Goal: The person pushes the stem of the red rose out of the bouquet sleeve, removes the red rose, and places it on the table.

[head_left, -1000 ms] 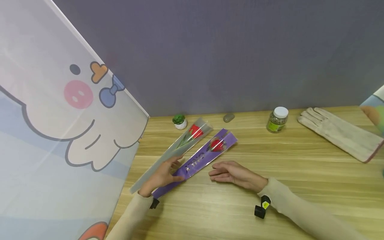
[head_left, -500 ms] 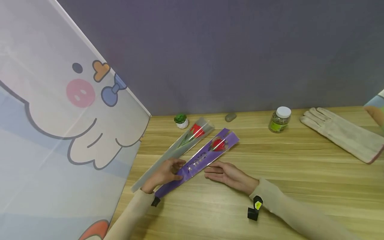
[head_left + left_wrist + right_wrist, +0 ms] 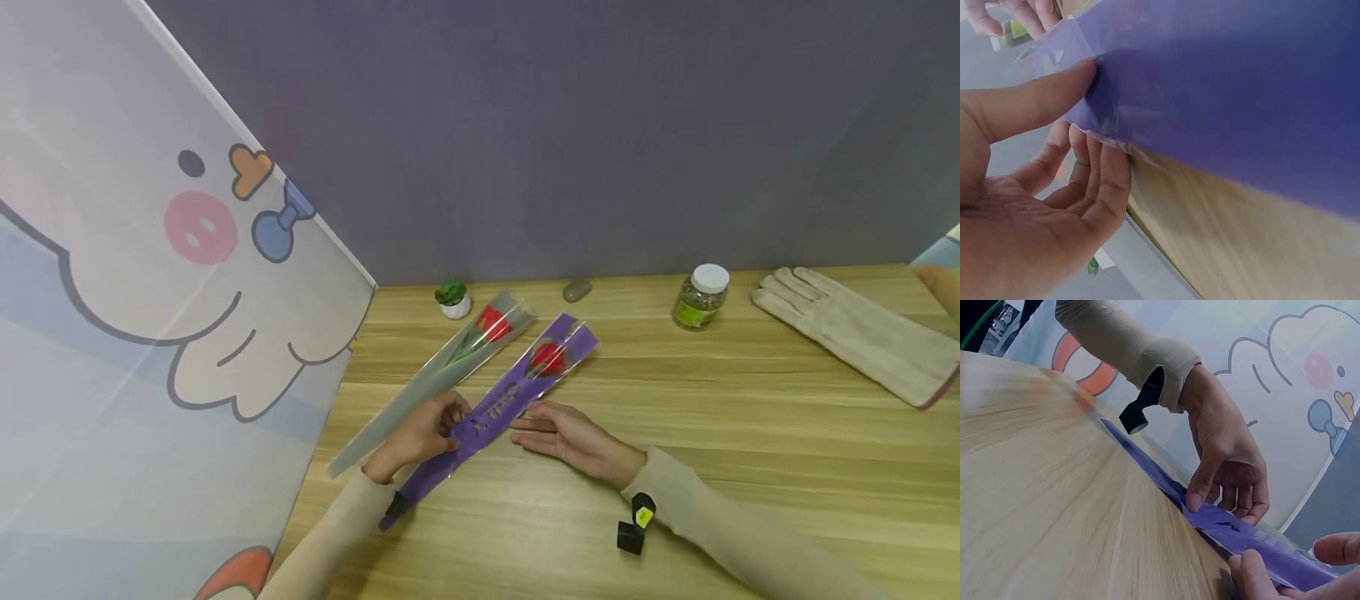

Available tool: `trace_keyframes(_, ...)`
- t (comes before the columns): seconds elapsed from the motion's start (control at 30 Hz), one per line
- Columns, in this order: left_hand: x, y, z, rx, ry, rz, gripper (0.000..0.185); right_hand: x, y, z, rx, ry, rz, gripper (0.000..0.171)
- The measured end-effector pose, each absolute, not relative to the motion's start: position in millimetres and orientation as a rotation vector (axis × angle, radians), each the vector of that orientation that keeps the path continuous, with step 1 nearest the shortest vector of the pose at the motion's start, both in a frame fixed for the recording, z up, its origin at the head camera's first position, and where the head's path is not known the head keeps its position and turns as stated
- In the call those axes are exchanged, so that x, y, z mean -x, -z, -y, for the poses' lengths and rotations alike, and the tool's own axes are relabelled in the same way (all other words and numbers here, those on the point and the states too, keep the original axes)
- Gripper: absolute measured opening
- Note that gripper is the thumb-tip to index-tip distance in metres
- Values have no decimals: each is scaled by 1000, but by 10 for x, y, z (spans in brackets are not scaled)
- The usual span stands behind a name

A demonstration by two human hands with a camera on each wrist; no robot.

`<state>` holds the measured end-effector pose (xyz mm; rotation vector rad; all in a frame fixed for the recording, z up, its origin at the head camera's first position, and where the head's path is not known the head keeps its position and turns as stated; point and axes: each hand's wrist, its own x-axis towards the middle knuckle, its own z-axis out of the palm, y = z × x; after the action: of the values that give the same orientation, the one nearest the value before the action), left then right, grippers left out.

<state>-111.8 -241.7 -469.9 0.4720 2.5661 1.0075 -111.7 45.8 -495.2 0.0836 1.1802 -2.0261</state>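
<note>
A long purple flower sleeve [image 3: 510, 400] with a red rose [image 3: 547, 358] inside lies slanted on the wooden table [image 3: 750, 467]. My left hand [image 3: 420, 433] grips its lower half, thumb on top and fingers curled beneath, as the left wrist view shows on the sleeve [image 3: 1241, 94]. The sleeve's lower end is raised off the wood. My right hand [image 3: 573, 437] lies flat beside it, fingertips and thumb [image 3: 1254, 575] touching the sleeve's [image 3: 1210, 519] right edge. A second, clear sleeve [image 3: 442, 367] with a red rose lies just left of it.
A cartoon-printed panel [image 3: 150, 292] stands along the left. At the back of the table sit a tiny potted plant [image 3: 452, 300], a grey stone [image 3: 576, 290] and a white-lidded jar [image 3: 699, 297]. A beige glove [image 3: 855, 333] lies at the far right.
My left hand has closed round the purple sleeve and tilted it up, swinging its lower end nearer me. The right hand slid left to the sleeve's edge.
</note>
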Motion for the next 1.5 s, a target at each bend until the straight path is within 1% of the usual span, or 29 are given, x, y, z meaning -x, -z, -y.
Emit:
trace_keyframes(0.2, 1110, 4694, 2364, -504, -1026, -2543, 45, 1093, 4924, -495, -42, 2008, -1260, 52)
trace_keyframes(0.47, 1105, 4718, 2200, -514, -1181, -2493, 43, 1043, 4863, -561, 16, 2042, -1450, 52)
trace_keyframes(0.73, 1096, 4733, 1969, -613, -1448, -2323, 38, 1003, 4805, -702, 32, 2150, -1558, 57)
trace_keyframes(0.93, 1110, 4706, 1765, -567, -1550, -2280, 30, 1007, 4740, -821, 40, 2248, -1639, 55)
trace_keyframes(1.1, 1122, 4683, 1603, -553, -1626, -2264, 26, 1021, 4699, -922, 70, 2276, -1740, 48)
trace_keyframes(1.23, 1133, 4688, 1475, -493, -1702, -2245, 24, 1044, 4689, -1000, 113, 2282, -1818, 44)
trace_keyframes(1.37, 1139, 4716, 1380, -446, -1782, -2214, 23, 1057, 4666, -1059, 105, 2281, -1884, 45)
trace_keyframes(1.5, 1138, 4731, 1317, -425, -1843, -2192, 19, 1051, 4617, -1087, 65, 2264, -1921, 51)
